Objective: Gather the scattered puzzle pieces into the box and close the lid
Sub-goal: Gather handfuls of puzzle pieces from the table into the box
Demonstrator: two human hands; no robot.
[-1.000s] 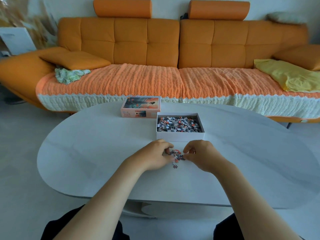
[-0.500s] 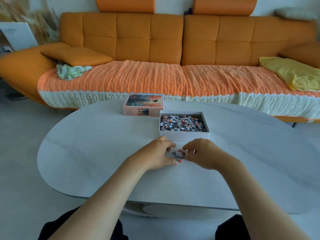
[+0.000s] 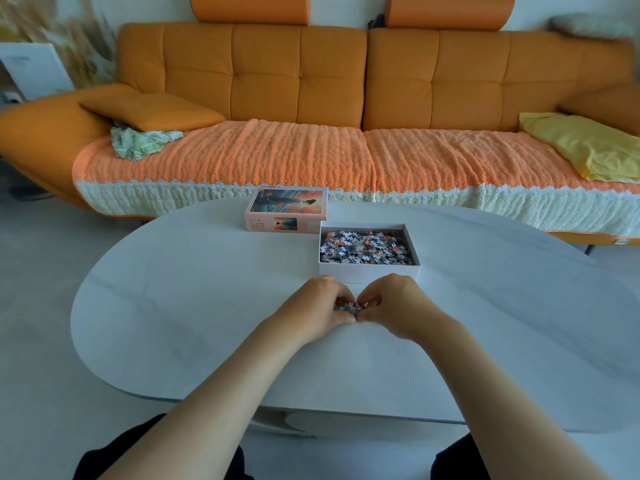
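Observation:
A small heap of puzzle pieces (image 3: 350, 307) lies on the white table (image 3: 194, 306) just in front of the open white box (image 3: 369, 273). The box holds several grey, white and orange pieces (image 3: 365, 247). My left hand (image 3: 313, 311) and my right hand (image 3: 394, 306) curl around the heap from both sides, fingertips pinching it together. The lid (image 3: 286, 209), printed with an orange picture, lies top up behind and left of the box.
An orange sofa (image 3: 298, 84) with a knitted orange cover runs along the far side of the table. A yellow cloth (image 3: 581, 143) lies on its right seat, a green patterned cloth (image 3: 143, 142) on its left.
My two hands have closed in on the loose pieces, pressing them into a tighter heap between the fingertips. The camera has tilted slightly; box and lid have not moved.

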